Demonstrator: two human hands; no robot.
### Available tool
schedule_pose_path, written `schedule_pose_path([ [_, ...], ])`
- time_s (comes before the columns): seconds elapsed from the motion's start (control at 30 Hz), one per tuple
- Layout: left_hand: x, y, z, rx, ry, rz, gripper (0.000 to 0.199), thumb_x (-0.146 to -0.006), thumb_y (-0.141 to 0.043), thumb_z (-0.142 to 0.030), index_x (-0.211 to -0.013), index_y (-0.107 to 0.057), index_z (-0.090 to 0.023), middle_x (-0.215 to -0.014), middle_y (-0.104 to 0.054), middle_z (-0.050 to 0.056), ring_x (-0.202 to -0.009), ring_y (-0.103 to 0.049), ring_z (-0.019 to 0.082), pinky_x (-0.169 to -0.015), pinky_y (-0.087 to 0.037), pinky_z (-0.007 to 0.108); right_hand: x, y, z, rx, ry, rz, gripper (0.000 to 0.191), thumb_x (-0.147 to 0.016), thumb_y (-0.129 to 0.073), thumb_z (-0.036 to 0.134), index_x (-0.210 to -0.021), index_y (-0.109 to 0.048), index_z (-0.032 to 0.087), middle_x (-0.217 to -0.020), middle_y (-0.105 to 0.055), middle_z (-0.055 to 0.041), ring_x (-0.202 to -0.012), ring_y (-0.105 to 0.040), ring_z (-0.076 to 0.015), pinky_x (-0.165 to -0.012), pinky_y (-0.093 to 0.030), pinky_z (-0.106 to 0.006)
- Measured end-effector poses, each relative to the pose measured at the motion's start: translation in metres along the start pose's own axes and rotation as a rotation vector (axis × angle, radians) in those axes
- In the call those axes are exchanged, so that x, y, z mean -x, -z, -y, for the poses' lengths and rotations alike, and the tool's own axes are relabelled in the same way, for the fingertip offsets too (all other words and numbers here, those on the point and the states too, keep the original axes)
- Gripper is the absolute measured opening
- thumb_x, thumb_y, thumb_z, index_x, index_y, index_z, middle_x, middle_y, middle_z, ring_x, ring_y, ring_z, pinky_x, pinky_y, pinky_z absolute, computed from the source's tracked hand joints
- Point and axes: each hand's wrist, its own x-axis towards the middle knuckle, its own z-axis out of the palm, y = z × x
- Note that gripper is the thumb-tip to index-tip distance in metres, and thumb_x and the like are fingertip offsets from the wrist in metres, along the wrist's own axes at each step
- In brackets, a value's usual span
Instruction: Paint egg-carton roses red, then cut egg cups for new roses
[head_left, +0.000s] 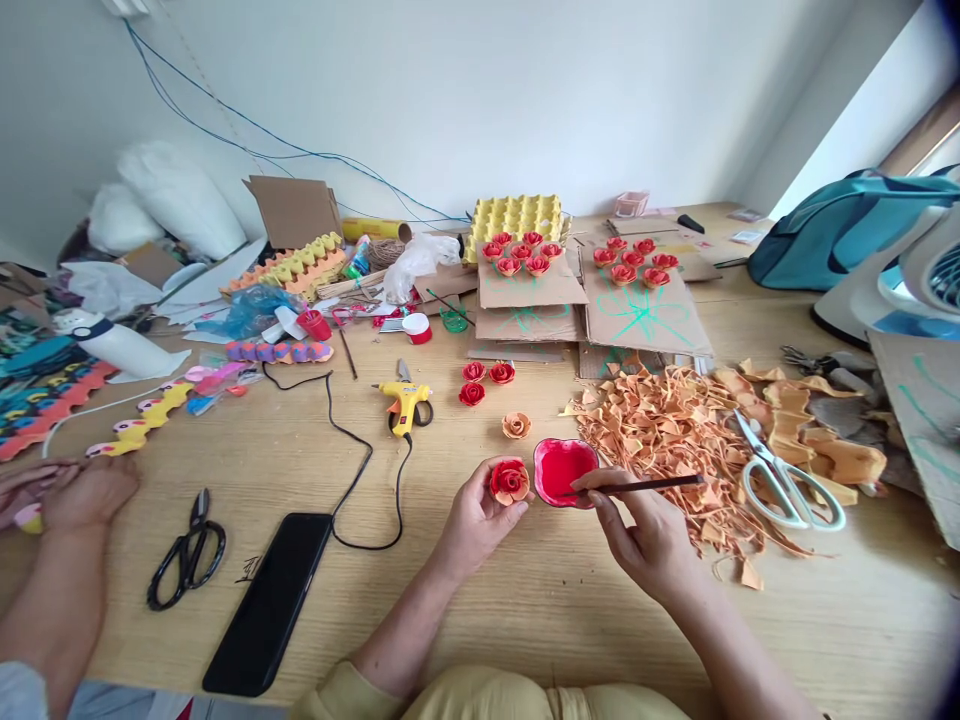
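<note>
My left hand (478, 520) holds a rose (510, 481) by its sides; its middle is red and its outer petals are partly orange. In my right hand (646, 528) is a thin dark brush (652, 484), pinched between the fingers, its tip down in the red paint. The paint fills a small wavy-rimmed dish (567, 470) just right of the rose. Beyond the dish sits an unpainted orange rose (517, 425). Three red roses (472, 393) lie farther back on the wooden table.
Orange scraps (660, 430) and white scissors (787, 485) are at right. Cardboard sheets (645, 315) bear several red roses. A yellow glue gun (405, 403), a phone (270, 600) and black scissors (187, 550) lie left. Another person's hands (90, 490) are at far left.
</note>
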Motion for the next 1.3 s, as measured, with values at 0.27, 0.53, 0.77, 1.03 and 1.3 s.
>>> schedule_pose_path([
  [0.27,0.000,0.001,-0.001,0.007,-0.001,-0.009,0.046,-0.078,-0.081,-0.028,-0.116,-0.058,-0.017,-0.111,-0.070,0.009,-0.095,-0.070,0.020,-0.094,-0.056,0.036,0.000,-0.003,-0.003,-0.006,-0.005,0.034,0.011,-0.103,-0.052,0.021,-0.103,-0.063,0.023,-0.090,-0.075,-0.0062,-0.076,-0.074,-0.0198,-0.067,-0.057,-0.029],
  [0.53,0.000,0.003,0.004,-0.050,-0.064,0.038,0.043,-0.082,-0.079,-0.026,-0.119,-0.060,-0.016,-0.117,-0.067,0.011,-0.109,-0.066,0.023,-0.100,-0.051,0.036,0.009,0.003,0.000,-0.237,-0.020,-0.138,0.022,-0.102,-0.047,0.015,-0.117,-0.061,0.024,-0.103,-0.074,-0.0091,-0.090,-0.075,-0.0218,-0.082,-0.060,-0.036],
  [0.77,0.001,0.002,0.008,-0.012,-0.080,0.087,0.045,-0.084,-0.079,-0.030,-0.124,-0.061,-0.017,-0.124,-0.066,0.012,-0.116,-0.064,0.024,-0.104,-0.050,0.034,0.018,0.002,0.001,-0.487,0.084,0.006,0.028,-0.103,-0.041,0.012,-0.124,-0.056,0.023,-0.119,-0.071,-0.0137,-0.112,-0.070,-0.0246,-0.090,-0.060,-0.042],
  [1.03,0.003,-0.001,0.002,-0.007,-0.039,0.145,0.045,-0.085,-0.078,-0.026,-0.127,-0.064,-0.019,-0.130,-0.067,0.011,-0.122,-0.063,0.027,-0.108,-0.049,0.036,0.007,0.004,0.007,-0.484,0.144,0.088,0.029,-0.104,-0.037,0.013,-0.125,-0.055,0.022,-0.121,-0.071,-0.0146,-0.115,-0.070,-0.0225,-0.091,-0.060,-0.036],
  [1.3,0.003,0.000,0.004,0.002,-0.054,0.192,0.045,-0.086,-0.078,-0.028,-0.128,-0.063,-0.019,-0.138,-0.064,0.012,-0.127,-0.061,0.027,-0.109,-0.048,0.036,0.004,0.005,0.007,-0.394,0.135,0.122,0.027,-0.103,-0.038,0.010,-0.122,-0.053,0.021,-0.116,-0.072,-0.0131,-0.109,-0.071,-0.0190,-0.091,-0.059,-0.032],
])
